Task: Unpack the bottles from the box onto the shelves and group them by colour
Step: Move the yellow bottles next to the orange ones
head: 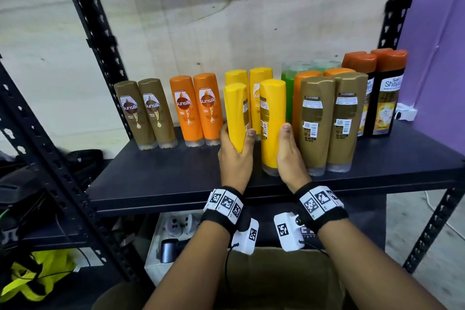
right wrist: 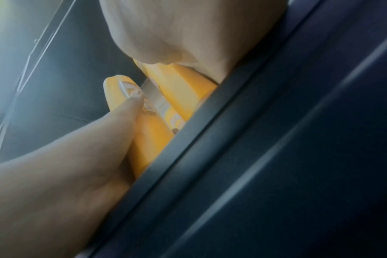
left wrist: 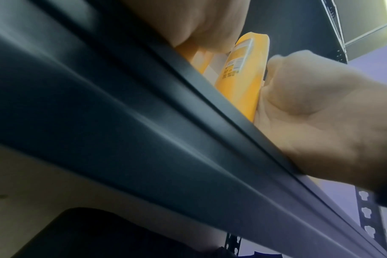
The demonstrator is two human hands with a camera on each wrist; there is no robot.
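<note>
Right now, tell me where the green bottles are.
In the head view, the green bottles stand at the back of the shelf, right of centre, behind the orange and brown bottles.

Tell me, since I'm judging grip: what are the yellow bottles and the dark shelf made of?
Yellow bottle in the left hand: seemingly smooth, opaque plastic, soft sheen, moulded cap. Dark shelf board: probably painted metal, matt; its folded front lip shows in the wrist views, though coated board is possible.
</note>
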